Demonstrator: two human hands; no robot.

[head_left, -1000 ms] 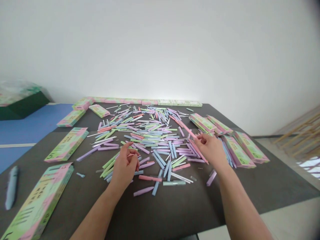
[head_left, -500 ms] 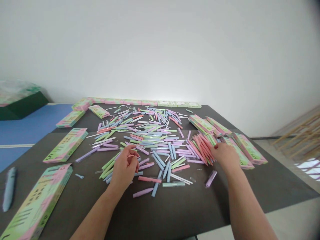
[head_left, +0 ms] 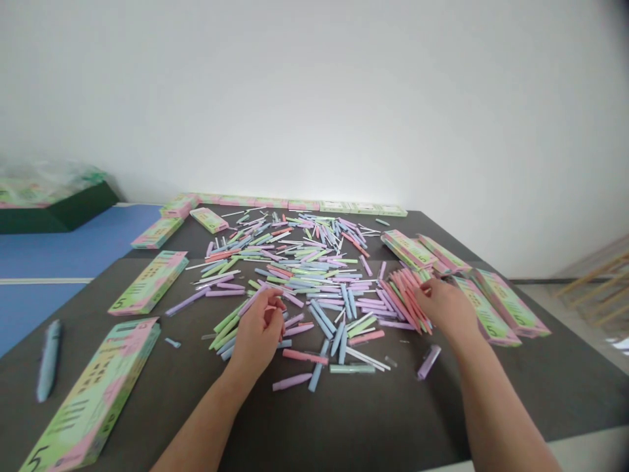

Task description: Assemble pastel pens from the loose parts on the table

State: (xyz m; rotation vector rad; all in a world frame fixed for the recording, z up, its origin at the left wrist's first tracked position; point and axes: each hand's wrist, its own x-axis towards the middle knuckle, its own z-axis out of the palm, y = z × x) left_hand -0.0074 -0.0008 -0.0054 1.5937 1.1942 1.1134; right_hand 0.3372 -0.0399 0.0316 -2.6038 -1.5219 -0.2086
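A wide, mixed pile of pastel pens and pen parts [head_left: 314, 269] lies across the dark table, in purple, blue, green, pink and white. My left hand [head_left: 260, 331] hovers at the pile's near left side, fingers loosely curled and apart, with nothing visible in them. Beside it are green pens [head_left: 227, 328] and a purple one. On the right, my right hand [head_left: 445, 305] has thumb and fingers closed at the edge of a bunch of pink pens [head_left: 405, 295]. Its fingertips partly hide the pen ends they pinch.
Printed pen boxes line the table's left side [head_left: 147, 282], back edge [head_left: 270, 203] and right side [head_left: 511, 301]. A blue pen [head_left: 48, 360] lies far left, a purple cap [head_left: 429, 362] near my right forearm. A dark green box [head_left: 81, 206] stands on the blue surface behind.
The whole view has shifted slightly, so things appear farther right. Both hands stay near the same spots; my right hand remains at the pink pens.
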